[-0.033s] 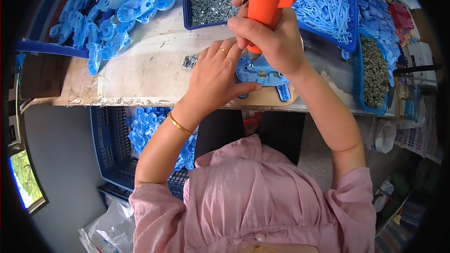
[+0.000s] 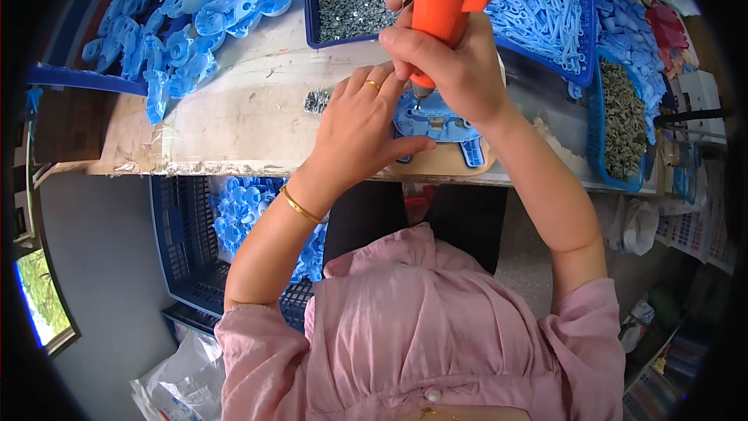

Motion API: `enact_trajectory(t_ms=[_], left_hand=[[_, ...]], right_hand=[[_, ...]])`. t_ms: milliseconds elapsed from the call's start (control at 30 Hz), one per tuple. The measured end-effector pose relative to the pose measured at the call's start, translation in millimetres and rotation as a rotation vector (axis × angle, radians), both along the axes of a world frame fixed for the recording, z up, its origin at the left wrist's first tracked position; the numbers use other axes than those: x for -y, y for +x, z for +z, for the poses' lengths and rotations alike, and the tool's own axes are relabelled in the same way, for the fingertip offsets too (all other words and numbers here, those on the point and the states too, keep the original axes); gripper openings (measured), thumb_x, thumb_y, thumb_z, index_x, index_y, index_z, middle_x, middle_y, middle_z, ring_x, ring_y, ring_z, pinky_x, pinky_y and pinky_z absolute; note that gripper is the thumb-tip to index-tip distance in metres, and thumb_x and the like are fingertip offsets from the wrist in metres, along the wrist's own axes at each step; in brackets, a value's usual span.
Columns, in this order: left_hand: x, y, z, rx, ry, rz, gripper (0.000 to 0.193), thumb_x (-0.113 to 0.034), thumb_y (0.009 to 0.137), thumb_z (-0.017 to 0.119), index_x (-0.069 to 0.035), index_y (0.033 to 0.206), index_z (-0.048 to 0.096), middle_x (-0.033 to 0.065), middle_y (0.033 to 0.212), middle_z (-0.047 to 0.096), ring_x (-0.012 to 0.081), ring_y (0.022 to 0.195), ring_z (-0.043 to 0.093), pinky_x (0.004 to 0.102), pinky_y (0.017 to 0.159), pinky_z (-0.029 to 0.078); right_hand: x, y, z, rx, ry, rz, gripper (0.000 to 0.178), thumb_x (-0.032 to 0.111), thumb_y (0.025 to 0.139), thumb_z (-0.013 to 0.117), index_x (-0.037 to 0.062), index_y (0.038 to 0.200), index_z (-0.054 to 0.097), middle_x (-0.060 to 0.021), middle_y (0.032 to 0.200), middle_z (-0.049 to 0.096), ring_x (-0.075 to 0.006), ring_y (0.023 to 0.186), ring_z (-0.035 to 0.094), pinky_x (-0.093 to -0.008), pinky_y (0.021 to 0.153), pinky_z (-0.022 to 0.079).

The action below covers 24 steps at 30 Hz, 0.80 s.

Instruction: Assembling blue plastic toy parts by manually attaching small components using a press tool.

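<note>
A blue hollow plastic part (image 2: 444, 131) lies on a tan board (image 2: 446, 161) near the table's front edge. My left hand (image 2: 354, 125) rests over its left end with the fingers stretched out and the thumb along the near edge. With my right hand (image 2: 460, 70) I grip an orange power screwdriver (image 2: 442, 0), its body upright above the part. The metal bit meets the part's upper left area; whether it touches a screw is too small to tell. Beside my left fingertips sits a small heap of metal screws (image 2: 316, 101).
A dark blue tray (image 2: 313, 27) of small metal pieces stands at the back. Blue shells (image 2: 226, 0) pile at far left. Right of me are a tray of blue strips (image 2: 538, 12) and a basket of metal pieces (image 2: 623, 121). Below is a crate (image 2: 183, 265) with blue parts.
</note>
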<state>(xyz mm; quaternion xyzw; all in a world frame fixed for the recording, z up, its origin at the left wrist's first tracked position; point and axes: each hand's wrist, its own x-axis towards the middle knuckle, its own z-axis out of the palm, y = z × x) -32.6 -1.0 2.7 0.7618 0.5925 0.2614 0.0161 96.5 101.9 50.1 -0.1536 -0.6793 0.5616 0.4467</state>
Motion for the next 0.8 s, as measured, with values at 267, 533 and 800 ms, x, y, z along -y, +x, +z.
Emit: enact_trajectory(t_ms=[267,533,800], left_hand=[[1.6,1.5,-11.8,0.002,-0.058,0.008,0.088,-0.048,0.070,0.085,0.001,0.135,0.053,0.0123,0.121,0.062,0.0313,0.113,0.057,0.0421,0.096,0.047],[1.3,2.0,-19.2,0.019,-0.011,0.006,0.079,-0.045,0.070,0.086,0.000,0.129,0.056,0.0127,0.120,0.063,0.0315,0.113,0.058,0.0421,0.095,0.047],[1.4,5.2,-15.3,0.025,-0.051,0.022,0.082,-0.046,0.070,0.086,-0.001,0.132,0.056,0.0142,0.121,0.063,0.0334,0.114,0.058,0.0427,0.096,0.047]], right_hand=[[4.2,-3.3,-9.7,-0.033,-0.119,0.012,0.018,0.005,0.088,0.070,-0.0014,0.103,0.061,-0.0030,0.077,0.065,-0.0079,0.061,0.060,-0.0244,0.058,0.048],[10.1,-5.5,-22.2,-0.020,0.010,-0.069,0.021,0.000,0.087,0.070,-0.0018,0.105,0.060,-0.0022,0.077,0.064,-0.0076,0.060,0.060,-0.0223,0.053,0.048],[5.7,1.0,-14.8,0.023,0.022,-0.062,0.020,0.005,0.091,0.071,-0.0005,0.106,0.059,-0.0014,0.083,0.064,-0.0076,0.067,0.062,-0.0241,0.061,0.049]])
